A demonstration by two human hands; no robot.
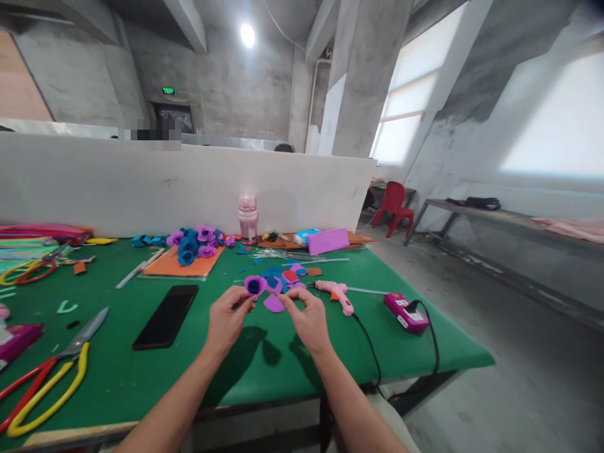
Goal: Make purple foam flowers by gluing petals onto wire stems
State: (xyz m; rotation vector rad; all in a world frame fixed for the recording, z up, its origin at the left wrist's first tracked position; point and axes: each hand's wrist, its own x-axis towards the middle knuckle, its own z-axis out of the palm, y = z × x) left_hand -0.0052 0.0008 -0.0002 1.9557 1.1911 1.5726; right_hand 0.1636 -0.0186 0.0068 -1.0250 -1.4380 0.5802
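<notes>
Between the thumb and fingers of my left hand (pixel 227 319) is a small craft flower (pixel 255 286) with purple outer petals and a dark blue centre, its open side facing me. My right hand (pixel 307 316) is pinched just to the right of the flower; a thin brownish bit shows at its fingertips, too small to name. Loose purple petals (pixel 274 304) and blue and red pieces lie on the table behind and between both hands. Close to the right hand, a pink hot glue gun (pixel 336 296) rests on its side with a glue stick in its back.
On the green table (pixel 283 384) are a black phone (pixel 166 316), large scissors (pixel 70 355), finished flowers (pixel 195 242) on an orange sheet, a pink bottle (pixel 248 217) and a purple power socket (pixel 406 313). The glue gun's cord hangs over the front edge. A white partition (pixel 198 182) stands behind.
</notes>
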